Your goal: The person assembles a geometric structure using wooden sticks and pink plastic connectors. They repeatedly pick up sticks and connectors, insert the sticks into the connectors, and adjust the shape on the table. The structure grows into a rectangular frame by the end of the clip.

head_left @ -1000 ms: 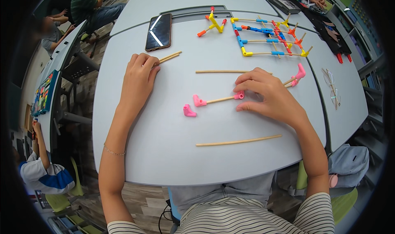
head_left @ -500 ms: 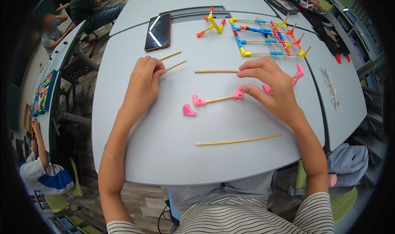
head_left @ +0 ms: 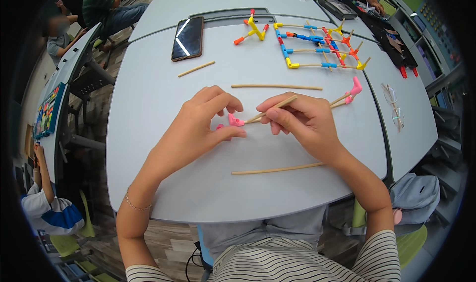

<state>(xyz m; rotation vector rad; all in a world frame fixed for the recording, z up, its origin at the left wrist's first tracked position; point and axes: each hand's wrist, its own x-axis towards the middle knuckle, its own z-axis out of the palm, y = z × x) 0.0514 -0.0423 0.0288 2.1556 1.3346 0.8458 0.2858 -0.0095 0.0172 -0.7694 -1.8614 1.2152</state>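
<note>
My right hand pinches a short wooden stick, whose lower end points toward a pink connector. That connector sits on the end of another stick lying on the table; its far end is hidden under my right hand. Around the connector, the thumb and fingers of my left hand are curved and apart, without closing on it. A second pink connector is mostly hidden by my left hand. To the right, sticks run to a pink connector. Loose wooden sticks lie on the table.
Behind stands a frame of sticks and coloured connectors, beside a small yellow-and-red connector piece. A phone lies at the far left. Glasses rest on the right-hand table. A grey backpack is beside me; other people sit nearby.
My right hand now holds a stick near the left pink connector. My left hand has let go of the sticks at upper left and come down to that connector; one stick stays behind.
</note>
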